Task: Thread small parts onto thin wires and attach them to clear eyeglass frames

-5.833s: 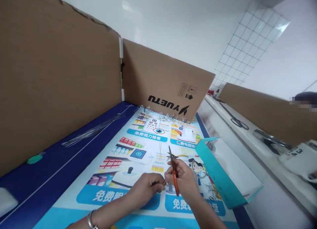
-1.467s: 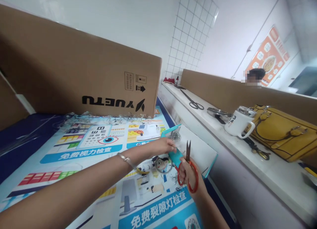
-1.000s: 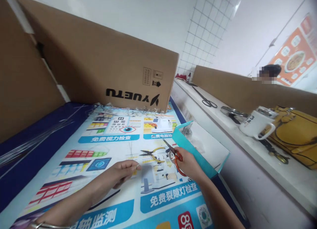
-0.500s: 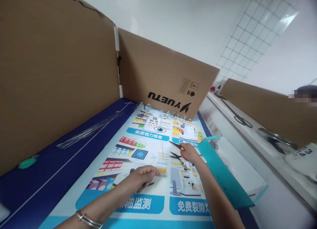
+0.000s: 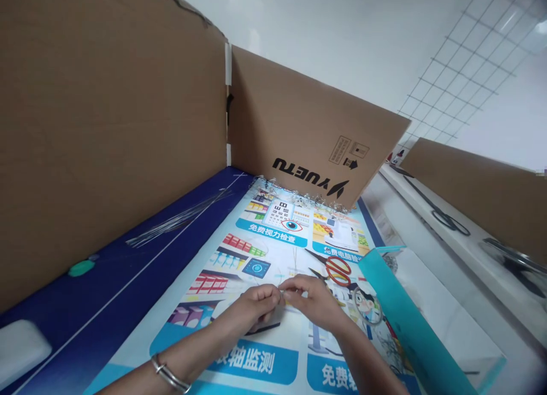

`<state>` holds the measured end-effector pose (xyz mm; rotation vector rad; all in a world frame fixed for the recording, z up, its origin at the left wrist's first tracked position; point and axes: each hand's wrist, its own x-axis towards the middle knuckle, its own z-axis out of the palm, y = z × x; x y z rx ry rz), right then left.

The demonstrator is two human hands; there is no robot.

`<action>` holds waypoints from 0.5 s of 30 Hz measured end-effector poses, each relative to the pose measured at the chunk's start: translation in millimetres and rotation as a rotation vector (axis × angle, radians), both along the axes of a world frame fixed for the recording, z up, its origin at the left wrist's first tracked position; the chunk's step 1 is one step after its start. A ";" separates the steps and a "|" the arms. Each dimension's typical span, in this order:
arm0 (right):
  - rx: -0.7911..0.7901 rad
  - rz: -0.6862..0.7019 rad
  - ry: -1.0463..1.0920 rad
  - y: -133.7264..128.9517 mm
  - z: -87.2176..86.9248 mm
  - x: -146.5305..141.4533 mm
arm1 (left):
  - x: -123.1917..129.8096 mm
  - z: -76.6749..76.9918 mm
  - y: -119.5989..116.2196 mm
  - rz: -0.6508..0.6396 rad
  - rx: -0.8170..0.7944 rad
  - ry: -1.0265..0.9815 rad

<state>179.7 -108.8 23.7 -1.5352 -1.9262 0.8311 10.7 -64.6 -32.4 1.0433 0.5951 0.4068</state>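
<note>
My left hand (image 5: 258, 306) and my right hand (image 5: 314, 301) meet fingertip to fingertip over the printed poster. Each is closed in a pinch on a thin wire (image 5: 280, 276), of which only faint strands show above the fingers. Just beyond my right hand lie scissors (image 5: 338, 269) with red-orange handles, blades pointing away to the left. Below the blades the dark jaws of a pair of pliers (image 5: 317, 273) stick out, their handles mostly hidden. Loose thin wires (image 5: 294, 261) lie on the poster ahead of my fingers.
A bundle of straight wires (image 5: 171, 219) lies on the blue strip at left, near a green lump (image 5: 81, 268) and a white object (image 5: 23, 352). Cardboard panels (image 5: 307, 115) wall the back and left. Twisted wire pieces (image 5: 307, 201) line the back. A teal box (image 5: 410, 309) stands right.
My right hand has let go of the scissors, now lying on the poster, and come left to meet my left hand. The view has shifted slightly left.
</note>
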 end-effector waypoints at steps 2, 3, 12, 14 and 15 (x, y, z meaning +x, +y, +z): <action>-0.013 -0.047 0.054 -0.8 -4.3 -6.7 | -1.2 -0.5 -0.1 0.019 -0.001 -0.014; -0.006 -0.077 0.057 -1.0 -6.5 -8.9 | -1.8 -0.2 -0.5 0.021 -0.001 -0.014; 0.107 -0.182 -0.048 -10.9 -28.1 -19.3 | -13.9 -1.2 -1.7 -0.004 0.210 0.153; 0.105 -0.209 -0.058 -13.1 -36.2 -21.3 | -24.2 -3.2 -0.2 0.020 0.379 0.228; 0.102 -0.211 -0.064 -14.1 -40.2 -22.7 | -30.8 -4.3 0.3 0.034 0.477 0.278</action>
